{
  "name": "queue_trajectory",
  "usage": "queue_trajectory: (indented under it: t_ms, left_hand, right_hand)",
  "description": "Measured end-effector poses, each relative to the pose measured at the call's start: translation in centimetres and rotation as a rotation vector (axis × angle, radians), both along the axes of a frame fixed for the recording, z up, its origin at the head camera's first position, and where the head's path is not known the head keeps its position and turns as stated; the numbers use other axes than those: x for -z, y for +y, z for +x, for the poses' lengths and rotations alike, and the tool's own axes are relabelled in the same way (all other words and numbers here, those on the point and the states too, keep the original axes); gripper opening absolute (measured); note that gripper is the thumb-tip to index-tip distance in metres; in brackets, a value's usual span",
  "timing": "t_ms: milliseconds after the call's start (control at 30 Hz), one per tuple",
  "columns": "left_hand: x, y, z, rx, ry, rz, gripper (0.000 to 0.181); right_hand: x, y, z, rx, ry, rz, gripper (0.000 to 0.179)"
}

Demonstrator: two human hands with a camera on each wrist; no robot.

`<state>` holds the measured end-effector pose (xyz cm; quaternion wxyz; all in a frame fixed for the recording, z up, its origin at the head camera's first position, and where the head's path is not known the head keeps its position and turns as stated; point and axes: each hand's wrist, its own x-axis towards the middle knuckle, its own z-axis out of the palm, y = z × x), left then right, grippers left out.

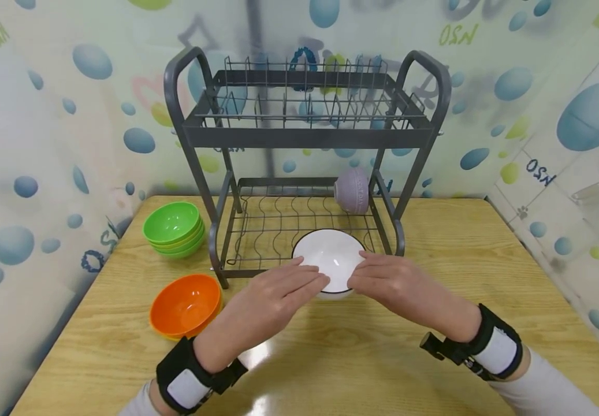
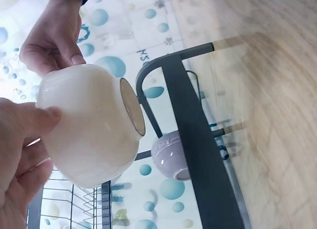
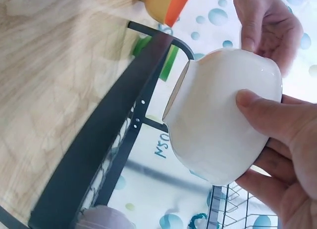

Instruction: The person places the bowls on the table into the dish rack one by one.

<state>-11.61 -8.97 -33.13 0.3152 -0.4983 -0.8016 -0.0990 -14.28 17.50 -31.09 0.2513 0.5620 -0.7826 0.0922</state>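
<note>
Both hands were clamped on a white bowl [image 1: 330, 254] with a dark rim, one at each side, with the bowl between them and the fingertips near each other but apart. The left hand [image 1: 283, 292] pinched the bowl's wall, its thumb pressed on the outside and its fingers reaching over the rim at the near left. The right hand [image 1: 398, 286] gripped the near right edge in the same way, thumb outside, fingers bent over the rim.

The bowl's mouth faced up toward the head, and the wrist views showed its foot ring raised clear of the wooden table [image 1: 356, 358]. It hung just in front of the lower tier of a grey two-tier dish rack [image 1: 309, 138], toward the right. On that tier, at the right end, a purple bowl [image 1: 353, 190] rested tipped on its side. Left of the rack stood a stack of green bowls [image 1: 174, 222]; nearer, beside the left forearm, sat an orange bowl [image 1: 182, 306] with a yellowish edge showing beneath it.
</note>
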Motion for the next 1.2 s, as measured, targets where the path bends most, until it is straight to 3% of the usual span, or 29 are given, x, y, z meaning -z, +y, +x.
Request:
queue_trajectory:
  t_ms: [200,267,367,533,700,800,1033,1200]
  left_hand:
    - [-0.6,-0.5,0.0,0.056,0.086,0.196,0.029]
    - [-0.4,-0.5,-0.1,0.034,0.087,0.217,0.026]
    - [0.3,-0.3,-0.3,-0.07,0.045,0.179,0.024]
    - [1.8,0.1,-1.2,-0.292,-0.1,0.073,0.025]
    - [3.2,0.0,-2.5,-0.462,-0.229,-0.006,0.022]
    - [3.8,-0.3,-2.9,-0.509,-0.283,-0.043,0.02]
    - [4.1,-0.8,-3.3,-0.527,-0.361,-0.085,0.03]
    - [4.1,-0.8,-3.6,-0.535,-0.377,-0.097,0.034]
  right_hand:
    - [-0.9,0.1,-1.3,0.051,-0.043,-0.035,0.029]
    - [-1.2,0.2,-1.9,0.084,-0.076,-0.051,0.027]
    - [-1.7,0.0,-2.9,0.129,-0.12,-0.094,0.024]
    - [-2.5,-0.8,-4.8,0.171,-0.217,-0.206,0.026]
    - [-3.2,-1.9,-6.7,0.214,-0.474,-0.315,0.03]
    - [-3.3,-2.4,-7.9,0.226,-0.661,-0.38,0.032]
    - [-3.3,-3.4,-10.9,0.209,-1.011,-0.549,0.035]
    - [-3.3,-4.1,-12.6,0.234,-1.203,-0.646,0.043]
